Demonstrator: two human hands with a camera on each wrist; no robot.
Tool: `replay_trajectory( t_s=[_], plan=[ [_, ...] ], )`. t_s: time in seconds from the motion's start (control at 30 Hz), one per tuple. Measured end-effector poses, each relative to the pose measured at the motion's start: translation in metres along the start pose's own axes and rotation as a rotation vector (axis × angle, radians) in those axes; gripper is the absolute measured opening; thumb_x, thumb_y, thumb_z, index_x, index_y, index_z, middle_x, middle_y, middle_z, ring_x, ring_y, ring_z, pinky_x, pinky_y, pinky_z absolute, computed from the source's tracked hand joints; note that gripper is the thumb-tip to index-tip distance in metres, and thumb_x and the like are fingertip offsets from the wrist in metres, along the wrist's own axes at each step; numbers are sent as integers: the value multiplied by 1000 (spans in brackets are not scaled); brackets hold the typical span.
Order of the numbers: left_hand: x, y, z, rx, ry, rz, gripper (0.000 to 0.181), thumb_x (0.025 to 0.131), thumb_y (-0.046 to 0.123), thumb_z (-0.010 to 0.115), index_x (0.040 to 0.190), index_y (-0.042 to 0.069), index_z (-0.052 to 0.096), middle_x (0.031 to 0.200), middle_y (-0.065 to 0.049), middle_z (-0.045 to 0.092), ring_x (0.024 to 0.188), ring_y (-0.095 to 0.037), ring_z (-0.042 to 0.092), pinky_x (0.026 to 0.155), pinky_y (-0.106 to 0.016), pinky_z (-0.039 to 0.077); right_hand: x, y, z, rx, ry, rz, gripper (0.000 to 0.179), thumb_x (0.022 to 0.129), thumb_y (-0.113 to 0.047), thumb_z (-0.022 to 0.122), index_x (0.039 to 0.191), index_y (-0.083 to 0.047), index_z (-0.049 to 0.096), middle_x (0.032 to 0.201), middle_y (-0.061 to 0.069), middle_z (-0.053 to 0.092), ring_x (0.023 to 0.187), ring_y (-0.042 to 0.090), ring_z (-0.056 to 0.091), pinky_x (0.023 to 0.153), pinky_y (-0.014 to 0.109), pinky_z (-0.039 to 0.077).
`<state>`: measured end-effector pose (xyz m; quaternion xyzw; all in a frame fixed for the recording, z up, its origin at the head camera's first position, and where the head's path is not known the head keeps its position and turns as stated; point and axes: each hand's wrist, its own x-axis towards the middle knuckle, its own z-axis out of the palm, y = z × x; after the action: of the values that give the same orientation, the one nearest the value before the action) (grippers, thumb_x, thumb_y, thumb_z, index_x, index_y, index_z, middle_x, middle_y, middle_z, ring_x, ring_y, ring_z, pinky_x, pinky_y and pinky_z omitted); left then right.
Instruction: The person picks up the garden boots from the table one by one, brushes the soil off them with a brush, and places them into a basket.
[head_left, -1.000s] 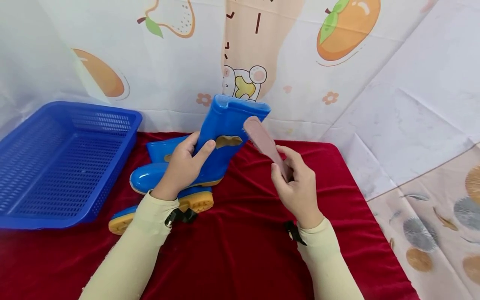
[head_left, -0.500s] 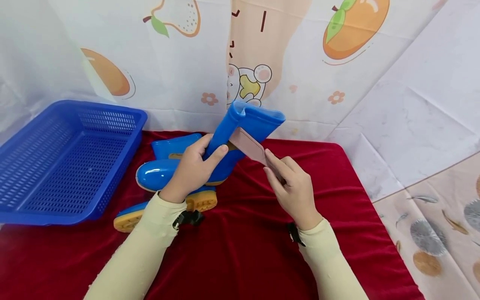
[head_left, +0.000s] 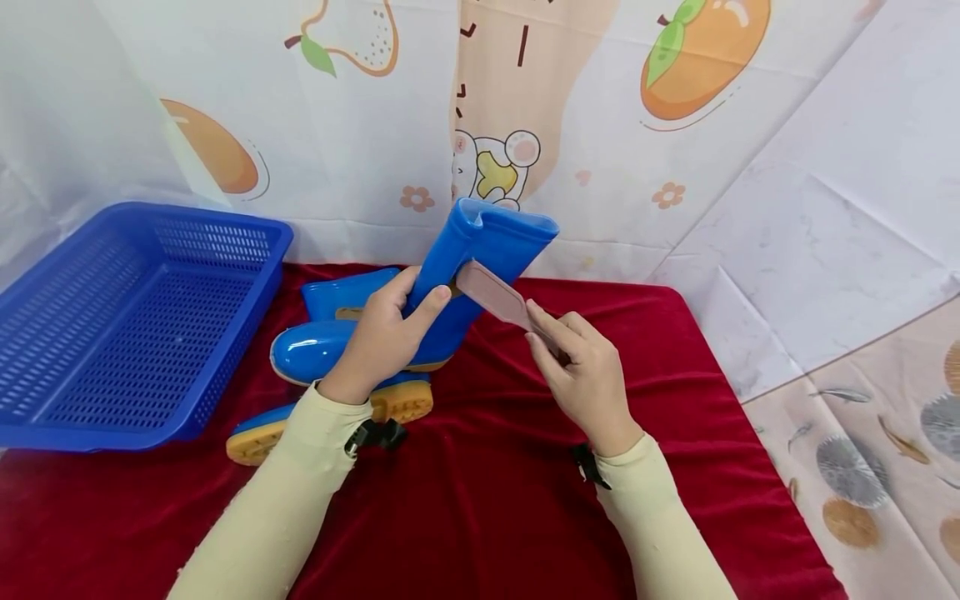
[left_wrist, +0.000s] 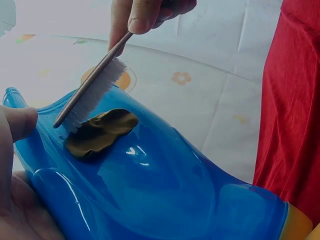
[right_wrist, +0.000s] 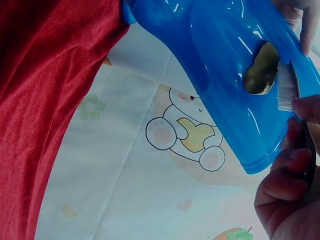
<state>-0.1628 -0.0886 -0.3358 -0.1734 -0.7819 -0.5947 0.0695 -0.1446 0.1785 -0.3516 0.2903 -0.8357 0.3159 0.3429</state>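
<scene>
My left hand (head_left: pixel 386 329) grips the shaft of a blue rubber rain boot (head_left: pixel 510 242), its thumb on the near side. The boot leans to the right, its toe pointing left. On its shaft is a brown, uneven patch (left_wrist: pixel 102 135), partly hidden by the brush in the head view. My right hand (head_left: pixel 585 375) holds a scrubbing brush (head_left: pixel 491 292) with a dusty-pink back by its handle. The white bristles (left_wrist: pixel 100 92) face the shaft and meet it at the edge of the patch, as the left wrist view shows.
Another blue boot (head_left: pixel 347 290) lies under the held one, its yellow sole (head_left: pixel 405 402) towards me. To the left is a blue perforated plastic basket (head_left: pixel 172 333). Red cloth (head_left: pixel 487 500) covers the table, and a fruit-printed white curtain (head_left: pixel 337 150) hangs behind.
The brush has moved left and down from beside the shaft's right edge onto the patch area. The boot has turned slightly, its top shifting right, then a little back left.
</scene>
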Motion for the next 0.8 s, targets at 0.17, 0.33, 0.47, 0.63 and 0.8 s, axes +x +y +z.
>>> replay_trajectory(
  t_s=[0.17,0.33,0.47,0.63,0.8],
  plan=[
    [0,-1,0,9,0,-7,46,106,40,57,141,11,56,137,-9,65,123,-31,65,103,-60,51,0,1,-4,3,-26,42,39,92,-6,75,129,-14,74,72,-2,53,61,8,40,54,22,31],
    [1,-2,1,25,4,-12,48,106,42,57,144,12,55,139,-9,64,124,-31,64,103,-61,50,0,2,-4,3,-18,30,41,90,-3,75,129,-14,74,70,-2,50,61,7,38,54,21,30],
    [1,-2,2,43,-11,-15,49,106,44,57,143,13,55,137,-9,65,123,-32,64,102,-62,50,0,1,-2,10,-16,-13,45,91,-1,76,134,-12,71,72,0,53,61,7,40,54,20,32],
    [1,-2,3,55,-12,-12,49,106,45,56,144,13,55,137,-9,64,123,-33,64,102,-63,51,1,1,-2,19,-39,-14,45,90,0,76,133,-12,71,72,0,54,61,7,40,54,19,31],
    [2,-5,2,54,6,-11,51,106,44,55,148,13,51,143,-9,62,126,-34,63,103,-63,49,-1,4,-3,47,-83,7,45,88,2,78,131,-10,72,72,-2,54,62,7,39,55,17,31]
  ],
)
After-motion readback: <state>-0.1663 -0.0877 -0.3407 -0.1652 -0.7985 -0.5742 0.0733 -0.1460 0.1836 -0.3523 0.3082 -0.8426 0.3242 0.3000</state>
